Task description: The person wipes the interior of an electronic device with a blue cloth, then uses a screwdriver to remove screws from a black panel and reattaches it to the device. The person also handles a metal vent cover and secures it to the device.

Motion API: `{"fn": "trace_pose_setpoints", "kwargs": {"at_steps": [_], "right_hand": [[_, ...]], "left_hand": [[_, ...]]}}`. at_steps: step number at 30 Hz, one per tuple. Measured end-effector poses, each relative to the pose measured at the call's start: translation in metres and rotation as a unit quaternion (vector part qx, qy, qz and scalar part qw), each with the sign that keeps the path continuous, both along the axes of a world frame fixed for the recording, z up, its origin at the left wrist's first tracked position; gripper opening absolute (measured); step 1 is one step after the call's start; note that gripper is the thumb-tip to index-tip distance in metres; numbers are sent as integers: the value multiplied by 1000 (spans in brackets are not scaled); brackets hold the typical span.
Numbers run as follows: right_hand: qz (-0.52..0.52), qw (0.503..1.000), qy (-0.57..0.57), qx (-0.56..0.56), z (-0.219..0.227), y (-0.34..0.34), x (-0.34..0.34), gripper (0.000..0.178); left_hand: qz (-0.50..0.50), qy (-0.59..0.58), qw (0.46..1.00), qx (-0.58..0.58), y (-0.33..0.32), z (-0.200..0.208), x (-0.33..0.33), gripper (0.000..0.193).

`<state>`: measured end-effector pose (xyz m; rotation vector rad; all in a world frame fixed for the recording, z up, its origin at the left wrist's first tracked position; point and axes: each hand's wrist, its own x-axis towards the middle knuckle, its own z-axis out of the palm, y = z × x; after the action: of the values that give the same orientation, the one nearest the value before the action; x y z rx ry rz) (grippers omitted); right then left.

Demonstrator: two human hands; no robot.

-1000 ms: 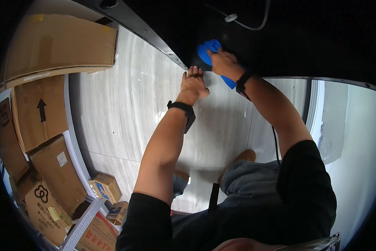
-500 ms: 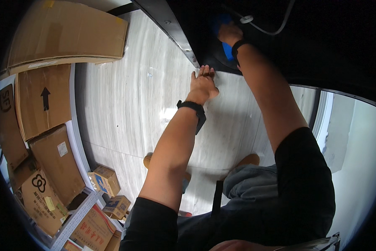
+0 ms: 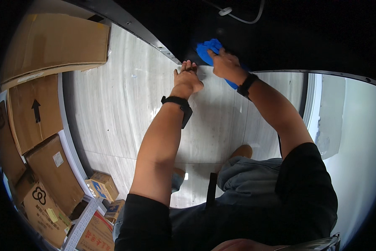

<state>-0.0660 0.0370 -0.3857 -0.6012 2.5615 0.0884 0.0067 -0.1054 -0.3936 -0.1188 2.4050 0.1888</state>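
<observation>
My right hand (image 3: 228, 67) is closed on a blue cloth (image 3: 207, 49) and presses it against the inside of a large black cabinet (image 3: 276, 46), close to its near edge. Part of the cloth hangs below my palm, beside the wrist. My left hand (image 3: 189, 79) rests at the cabinet's corner, fingers stretched out and the fingertips on its edge; it holds nothing. A dark band is on each wrist.
Cardboard boxes (image 3: 56, 42) are stacked along the left side, some on a white metal shelf (image 3: 77, 221). A white cable (image 3: 248, 21) with a round ring hangs inside the cabinet. Grey wood-patterned floor (image 3: 129, 104) lies below, and a pale wall (image 3: 359, 125) stands at right.
My right hand has drawn the blue cloth from deeper in the cabinet back toward its near edge. My left hand stays at the corner while the whole view has shifted slightly.
</observation>
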Motion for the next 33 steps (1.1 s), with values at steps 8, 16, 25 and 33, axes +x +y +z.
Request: {"fn": "trace_pose_setpoints", "kwargs": {"at_steps": [8,16,25,33], "right_hand": [[-88,995,11,-45,-5,8,-28,68],[-134,983,56,-115,-25,-20,-97,55],[-32,996,19,-78,-12,-21,-42,57],[-6,1000,15,-13,-9,17,1,70]], "left_hand": [[12,-31,999,28,-5,1,-3,76],[15,-36,999,26,-1,8,-3,80],[29,-48,998,19,0,9,-9,81],[2,-56,998,-20,5,15,-14,75]]}}
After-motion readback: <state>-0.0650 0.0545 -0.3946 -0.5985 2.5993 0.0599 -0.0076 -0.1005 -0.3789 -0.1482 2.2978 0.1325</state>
